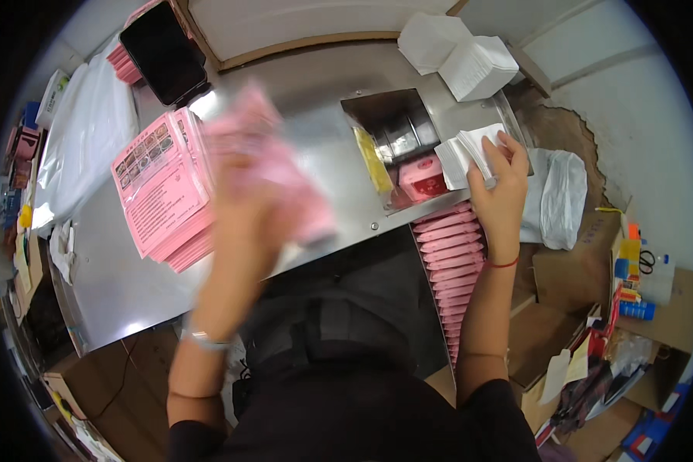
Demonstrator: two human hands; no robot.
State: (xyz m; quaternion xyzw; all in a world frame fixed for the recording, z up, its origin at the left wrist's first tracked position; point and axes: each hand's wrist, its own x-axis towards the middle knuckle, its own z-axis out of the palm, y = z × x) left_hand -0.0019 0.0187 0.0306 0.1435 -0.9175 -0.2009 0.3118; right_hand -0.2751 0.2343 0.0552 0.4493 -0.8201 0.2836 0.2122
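My left hand (250, 212), smeared by motion, is closed on a soft pink packet (304, 196) above the metal table. The packet is blurred too, and the fingers on it cannot be made out singly. Left of that hand lie stacks of flat pink printed packets (165, 192). My right hand (497, 169) grips a small stack of white folded paper napkins (458, 158) at the right edge of a rectangular opening (404, 127) in the tabletop. Inside the opening are a red-and-pink packet (423, 179) and a yellow strip (371, 158).
A long row of pink packets (454, 269) stands below the table edge beside my right forearm. White napkin stacks (477, 65) sit at the back right. A black phone (163, 52) rests at the back left near clear plastic bags (92, 131). Cardboard boxes (577, 266) stand at the right.
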